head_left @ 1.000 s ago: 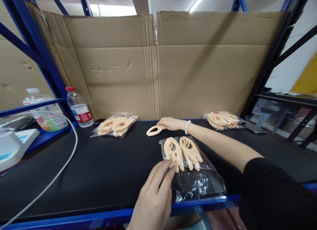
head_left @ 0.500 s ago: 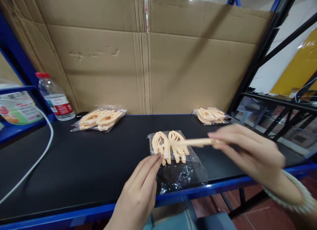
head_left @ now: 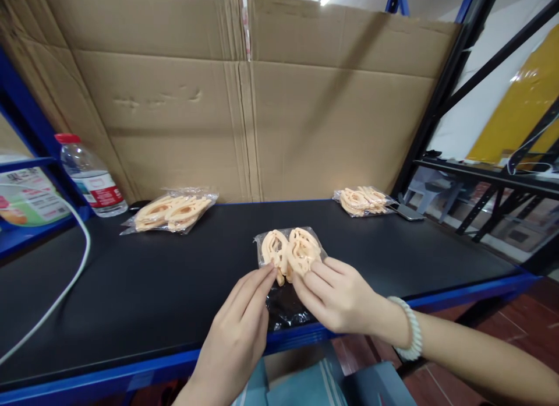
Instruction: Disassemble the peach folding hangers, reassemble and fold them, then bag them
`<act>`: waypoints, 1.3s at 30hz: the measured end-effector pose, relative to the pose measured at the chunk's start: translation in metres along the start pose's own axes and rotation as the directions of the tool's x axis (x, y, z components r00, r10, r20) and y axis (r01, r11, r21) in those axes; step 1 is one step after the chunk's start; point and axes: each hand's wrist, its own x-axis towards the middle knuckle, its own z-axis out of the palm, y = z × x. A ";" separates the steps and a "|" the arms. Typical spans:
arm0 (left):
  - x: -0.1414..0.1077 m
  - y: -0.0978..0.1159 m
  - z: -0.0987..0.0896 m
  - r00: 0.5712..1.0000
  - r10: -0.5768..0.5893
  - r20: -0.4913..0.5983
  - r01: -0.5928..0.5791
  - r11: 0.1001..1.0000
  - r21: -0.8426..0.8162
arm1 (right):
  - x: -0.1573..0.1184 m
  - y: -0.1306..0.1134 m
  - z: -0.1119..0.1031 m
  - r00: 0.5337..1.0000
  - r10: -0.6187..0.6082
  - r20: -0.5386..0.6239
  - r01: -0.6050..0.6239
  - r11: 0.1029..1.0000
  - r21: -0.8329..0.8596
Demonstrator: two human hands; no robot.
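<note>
A clear plastic bag [head_left: 288, 318] lies near the table's front edge. Two stacks of cream plastic folding hangers, the left stack [head_left: 274, 246] and the right stack [head_left: 303, 249], rest side by side on its upper part. My left hand [head_left: 238, 330] has its fingers pressed together, their tips on the lower end of the left stack. With bent fingers, my right hand [head_left: 340, 295] grips the lower part of the right stack and covers some of it. Whether the pieces lie inside the bag or on top is hard to see.
At the back left lies a filled bag of hangers [head_left: 174, 212]; another filled bag [head_left: 363, 201] is at the back right, beside a phone [head_left: 408, 212]. A water bottle [head_left: 94, 179] and a white cable [head_left: 77, 272] are on the left. Cardboard [head_left: 174, 115] walls the back.
My right hand has moved left and down, bringing the long cream hanger piece from the right onto the right stack. My left hand stays at the left stack. The view has shifted slightly.
</note>
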 end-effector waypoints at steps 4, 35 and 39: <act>0.002 0.002 -0.002 1.000 -0.012 0.008 0.012 1.000 -0.012 | -0.004 -0.006 0.005 0.986 0.097 0.139 -0.086 0.992 -0.088; 0.005 -0.006 -0.028 0.898 -0.429 0.103 0.434 0.819 -0.376 | -0.039 0.012 -0.009 0.484 0.661 0.574 -0.704 -0.096 0.704; 0.004 -0.008 -0.022 0.935 -0.348 0.064 0.353 0.909 -0.222 | -0.043 0.013 0.002 0.475 0.662 0.580 -0.688 -0.132 0.714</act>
